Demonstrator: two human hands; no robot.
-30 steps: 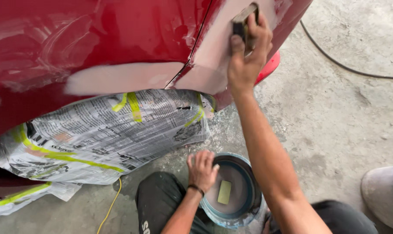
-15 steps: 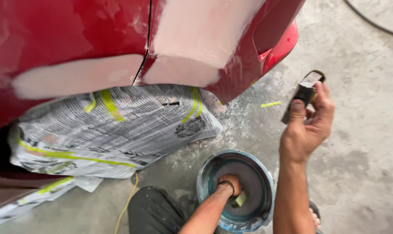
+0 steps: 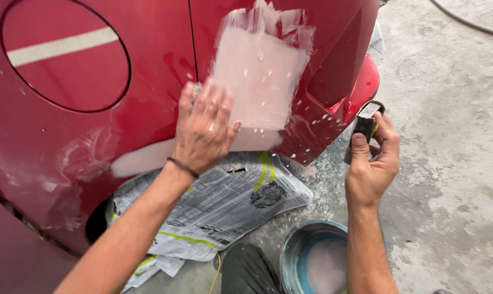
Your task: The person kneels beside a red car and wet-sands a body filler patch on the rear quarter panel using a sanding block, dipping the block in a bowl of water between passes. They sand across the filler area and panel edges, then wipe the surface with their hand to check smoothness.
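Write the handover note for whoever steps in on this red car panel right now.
Left hand: flat on the red car panel, at the edge of the wet pale sanded patch.
Right hand: holds a dark sanding block off the car.
Bucket of cloudy water on the floor below; wheel masked with newspaper.
Done: patch dulled and wetted. Left: red paint around it remains glossy.

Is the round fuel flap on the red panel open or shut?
Shut: the fuel flap sits flush with the red panel, with only a thin even seam around it.
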